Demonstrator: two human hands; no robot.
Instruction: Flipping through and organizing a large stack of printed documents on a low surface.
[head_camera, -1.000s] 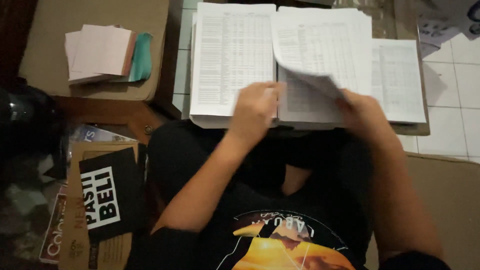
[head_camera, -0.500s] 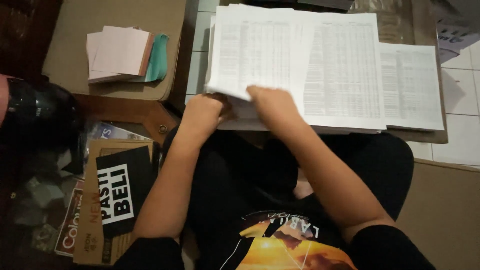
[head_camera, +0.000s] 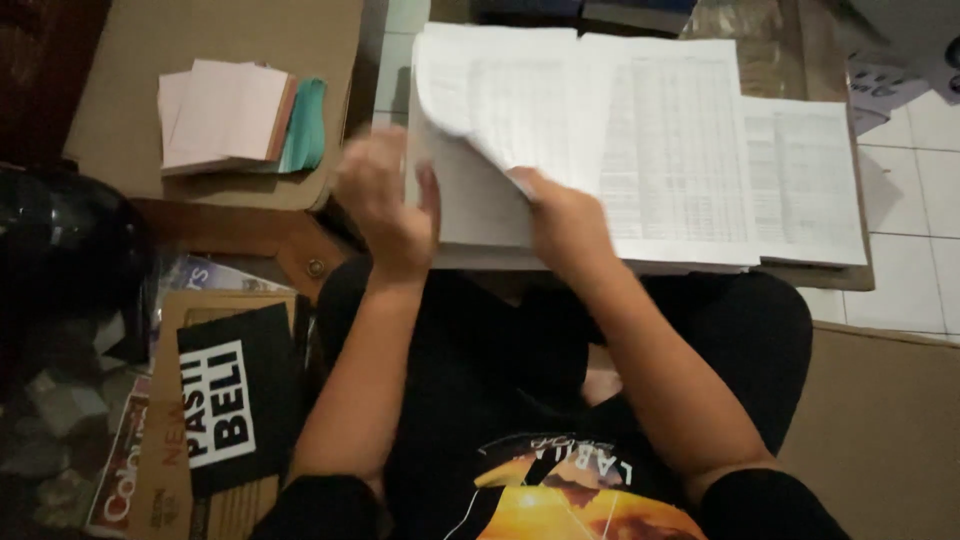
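Note:
A thick stack of white printed table sheets (head_camera: 660, 150) lies on a board in front of my lap. My left hand (head_camera: 385, 205) grips the left edge of the stack, fingers curled over the lifted pages. My right hand (head_camera: 565, 220) presses on the lower middle of the stack, under a curling sheet (head_camera: 470, 90) that bends over to the left. A further printed sheet (head_camera: 805, 180) lies flat at the right of the stack.
A small pile of pink and teal paper pads (head_camera: 235, 115) rests on a brown cardboard sheet (head_camera: 140, 50) at upper left. A dark rounded object (head_camera: 60, 250) sits at left. Cardboard with a black printed label (head_camera: 225, 400) lies lower left. White floor tiles (head_camera: 915, 230) show at right.
My right hand has carried a sheet from the right side across to the left. My left hand moved from the stack's middle to its left edge and now holds the turned pages.

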